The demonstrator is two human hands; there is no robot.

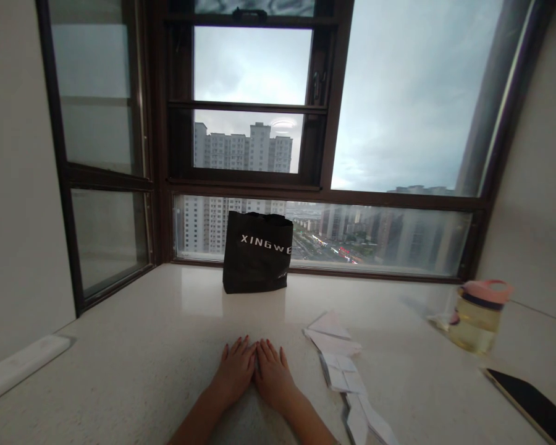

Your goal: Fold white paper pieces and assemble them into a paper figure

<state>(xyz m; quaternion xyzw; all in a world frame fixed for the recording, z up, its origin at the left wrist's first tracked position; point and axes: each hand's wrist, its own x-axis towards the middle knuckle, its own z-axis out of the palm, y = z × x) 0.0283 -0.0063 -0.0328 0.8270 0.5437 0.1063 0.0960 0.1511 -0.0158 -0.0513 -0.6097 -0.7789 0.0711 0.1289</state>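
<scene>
My left hand [234,371] lies palm down on the pale speckled sill [134,364], fingers stretched forward and nothing in it. Close beside it, my right hand [273,376] rests flat in the same way, the two hands touching along their inner edges. To the right of my right hand is a row of folded white papers [340,371], overlapping one another and running toward me; neither hand touches them. Beyond my hands, a black bag [258,253] with white lettering stands upright by the window.
On the right stands a clear bottle [475,321] with a pink lid and yellowish liquid. Nearer me lies a dark flat device [528,395], perhaps a phone or tablet. A long white bar [25,364] sits at the left wall. Dark window frames [324,198] border the back.
</scene>
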